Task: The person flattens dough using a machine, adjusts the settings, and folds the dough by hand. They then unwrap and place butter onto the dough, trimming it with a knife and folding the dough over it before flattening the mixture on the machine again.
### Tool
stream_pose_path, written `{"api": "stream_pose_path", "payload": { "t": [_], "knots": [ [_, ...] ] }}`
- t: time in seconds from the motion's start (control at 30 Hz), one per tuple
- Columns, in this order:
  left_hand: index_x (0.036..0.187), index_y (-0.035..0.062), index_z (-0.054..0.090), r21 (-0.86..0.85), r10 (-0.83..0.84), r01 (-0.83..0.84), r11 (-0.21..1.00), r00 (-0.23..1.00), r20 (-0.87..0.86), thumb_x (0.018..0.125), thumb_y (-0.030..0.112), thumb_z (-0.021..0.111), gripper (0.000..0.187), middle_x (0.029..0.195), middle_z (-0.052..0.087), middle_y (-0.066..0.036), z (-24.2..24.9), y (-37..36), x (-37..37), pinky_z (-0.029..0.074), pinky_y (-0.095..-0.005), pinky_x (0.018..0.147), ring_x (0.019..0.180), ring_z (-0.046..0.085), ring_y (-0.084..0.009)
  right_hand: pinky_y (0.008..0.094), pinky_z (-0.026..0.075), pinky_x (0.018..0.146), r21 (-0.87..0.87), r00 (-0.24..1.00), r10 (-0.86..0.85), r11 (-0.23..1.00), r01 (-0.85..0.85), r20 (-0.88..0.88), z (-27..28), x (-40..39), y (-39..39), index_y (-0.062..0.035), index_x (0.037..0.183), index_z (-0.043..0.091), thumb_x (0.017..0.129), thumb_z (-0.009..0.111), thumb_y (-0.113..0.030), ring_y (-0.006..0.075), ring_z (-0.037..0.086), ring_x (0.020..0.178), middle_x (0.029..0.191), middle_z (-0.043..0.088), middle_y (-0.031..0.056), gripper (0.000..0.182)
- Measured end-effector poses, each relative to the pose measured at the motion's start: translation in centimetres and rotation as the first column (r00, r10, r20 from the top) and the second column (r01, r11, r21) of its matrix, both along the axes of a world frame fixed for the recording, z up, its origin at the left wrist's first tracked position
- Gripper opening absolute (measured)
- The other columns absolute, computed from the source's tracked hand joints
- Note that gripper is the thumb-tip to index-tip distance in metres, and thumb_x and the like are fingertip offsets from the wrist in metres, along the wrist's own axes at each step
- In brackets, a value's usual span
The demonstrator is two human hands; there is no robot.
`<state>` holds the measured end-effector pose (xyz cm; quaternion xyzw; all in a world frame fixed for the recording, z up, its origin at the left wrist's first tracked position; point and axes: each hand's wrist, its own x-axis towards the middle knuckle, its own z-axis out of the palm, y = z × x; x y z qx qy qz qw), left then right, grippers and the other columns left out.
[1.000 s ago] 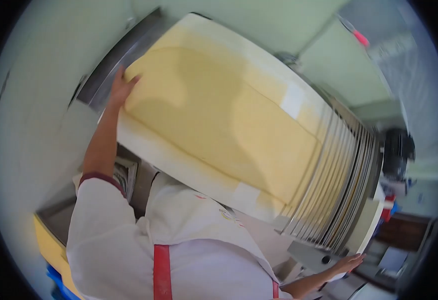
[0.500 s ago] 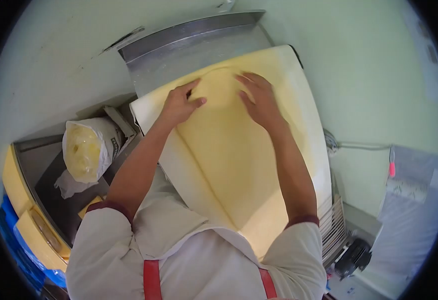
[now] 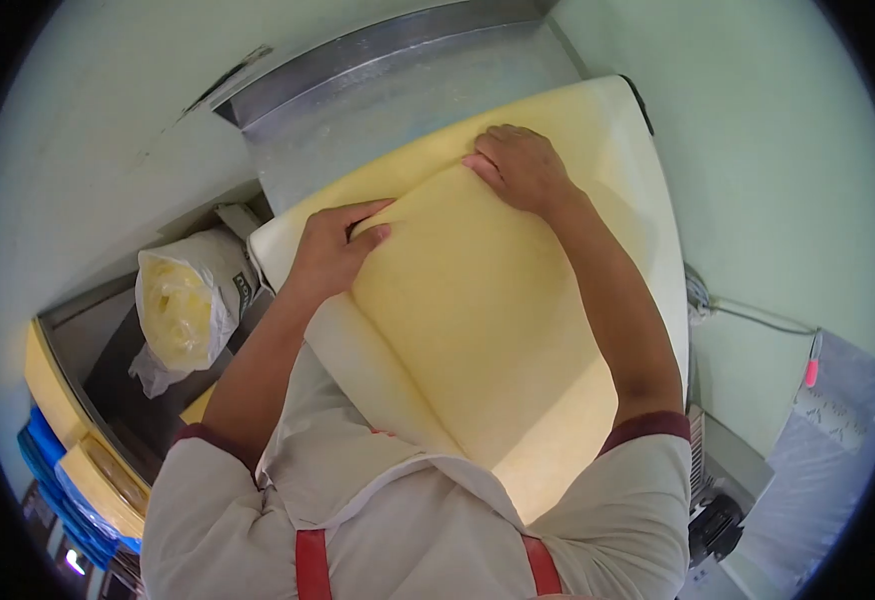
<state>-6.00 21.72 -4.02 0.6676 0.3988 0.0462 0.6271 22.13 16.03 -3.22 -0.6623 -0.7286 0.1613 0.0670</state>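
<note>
A wide, smooth pale yellow sheet that looks like dough (image 3: 468,290) lies on a white belt-like surface (image 3: 653,235) stained yellow. My left hand (image 3: 326,250) grips its far left edge, thumb on the near side and fingers beyond. At the far edge, further right, my right hand (image 3: 520,168) has its fingers curled closed over the sheet. Between the two hands the edge runs in a slightly raised line. The near end of the sheet reaches my apron (image 3: 408,540), and the fingertips of my right hand are partly hidden.
A metal tray (image 3: 388,110) with a raised back rim lies beyond the belt. On the left, an open plastic bag (image 3: 183,310) with pale yellow contents sits on a dark counter (image 3: 118,370). A black motor (image 3: 715,528) and a cable (image 3: 758,318) are on the right.
Both hands have closed on the sheet's far edge, where before the right hand was apart with its fingers loose. The left hand has come slightly nearer and left; the edge is now lifted.
</note>
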Motion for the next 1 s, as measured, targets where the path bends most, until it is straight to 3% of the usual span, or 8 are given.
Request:
{"api": "stream_pose_path", "payload": {
  "t": [0.1, 0.17, 0.33, 0.4, 0.47, 0.73, 0.83, 1.0],
  "knots": [
    [0.134, 0.0011, 0.049, -0.131, 0.154, -0.133, 0.982, 0.973, 0.169, 0.084, 0.003, 0.066, 0.053, 0.122, 0.060, -0.009, 1.0, -1.6, -1.1, 0.045, -0.0315, 0.092, 0.110, 0.057, -0.0160, 0.0419, 0.046, 0.084, 0.312, 0.997, -0.037, 0.948, 0.054, -0.060, 0.9, 0.7, -1.6, -0.0047, 0.101, 0.062, 0.092, 0.057, -0.030, 0.0338, 0.057, 0.095, 0.098, 0.061, 0.0154, 0.027],
    [0.134, 0.0024, 0.050, 0.267, 0.126, -0.137, 0.954, 0.990, 0.055, 0.082, 0.003, 0.067, 0.054, 0.123, 0.059, -0.011, 2.2, -1.2, -2.5, 0.044, -0.0347, 0.094, 0.113, 0.057, -0.0195, 0.0413, 0.046, 0.085, 0.459, 0.971, -0.190, 0.856, 0.237, -0.146, 0.6, 1.9, -3.7, -0.0025, 0.105, 0.062, 0.091, 0.059, -0.028, 0.0351, 0.058, 0.096, 0.100, 0.061, 0.0172, 0.029],
    [0.123, 0.0037, 0.056, 0.724, -0.169, -0.004, 0.690, 0.971, 0.167, 0.079, 0.008, 0.070, 0.046, 0.120, 0.060, -0.014, 3.1, -0.2, 4.6, 0.045, -0.0393, 0.094, 0.110, 0.056, -0.0310, 0.0414, 0.046, 0.083, 0.072, 0.627, -0.746, 0.629, 0.774, -0.224, 0.0, 4.5, -12.9, 0.0024, 0.109, 0.061, 0.085, 0.066, -0.022, 0.0358, 0.058, 0.098, 0.102, 0.061, 0.0198, 0.034],
    [0.116, 0.0025, 0.060, 0.783, -0.231, 0.023, 0.622, 0.960, 0.156, 0.079, 0.013, 0.071, 0.039, 0.114, 0.060, -0.015, 2.0, -0.7, 11.3, 0.046, -0.0406, 0.091, 0.107, 0.055, -0.0339, 0.0409, 0.047, 0.082, 0.023, 0.573, -0.761, 0.595, 0.803, -0.303, 0.5, 2.8, -13.4, 0.0031, 0.110, 0.062, 0.084, 0.067, -0.021, 0.0351, 0.059, 0.095, 0.100, 0.062, 0.0202, 0.035],
    [0.110, 0.0005, 0.063, 0.664, -0.176, 0.106, 0.740, 0.984, 0.039, 0.080, 0.016, 0.072, 0.035, 0.105, 0.061, -0.016, 0.2, -1.2, 15.9, 0.046, -0.0406, 0.088, 0.102, 0.057, -0.0345, 0.0404, 0.048, 0.081, 0.030, 0.545, -0.764, 0.571, 0.820, -0.345, 0.5, 1.3, -12.5, 0.0035, 0.108, 0.063, 0.084, 0.068, -0.021, 0.0343, 0.060, 0.092, 0.097, 0.062, 0.0201, 0.035],
    [0.101, 0.0020, 0.068, 0.664, -0.178, 0.098, 0.741, 0.983, 0.054, 0.079, 0.022, 0.073, 0.031, 0.094, 0.062, -0.015, -1.2, -1.2, 18.0, 0.048, -0.0408, 0.081, 0.091, 0.061, -0.0334, 0.0404, 0.049, 0.080, -0.092, 0.386, -0.796, 0.478, 0.874, -0.465, 0.4, 0.9, -10.5, 0.0019, 0.104, 0.067, 0.082, 0.070, -0.022, 0.0341, 0.063, 0.090, 0.096, 0.065, 0.0180, 0.032],
    [0.101, 0.0030, 0.070, 0.633, -0.181, 0.128, 0.763, 0.983, 0.019, 0.080, 0.021, 0.072, 0.028, 0.094, 0.061, -0.015, -0.9, -1.3, 18.1, 0.048, -0.0413, 0.083, 0.093, 0.060, -0.0323, 0.0403, 0.050, 0.081, 0.061, 0.531, -0.783, 0.542, 0.838, -0.323, 0.6, 0.0, -8.0, 0.0003, 0.105, 0.068, 0.082, 0.071, -0.022, 0.0346, 0.064, 0.091, 0.099, 0.066, 0.0189, 0.033],
    [0.103, 0.0029, 0.070, 0.621, -0.192, 0.167, 0.766, 0.981, -0.028, 0.081, 0.020, 0.072, 0.028, 0.094, 0.062, -0.014, -0.6, -1.0, 18.6, 0.049, -0.0391, 0.083, 0.092, 0.061, -0.0311, 0.0413, 0.049, 0.085, 0.050, 0.502, -0.731, 0.544, 0.838, -0.463, -1.0, 0.3, -6.9, -0.0020, 0.107, 0.068, 0.084, 0.068, -0.026, 0.0347, 0.063, 0.095, 0.103, 0.066, 0.0198, 0.033]
  ]
}}
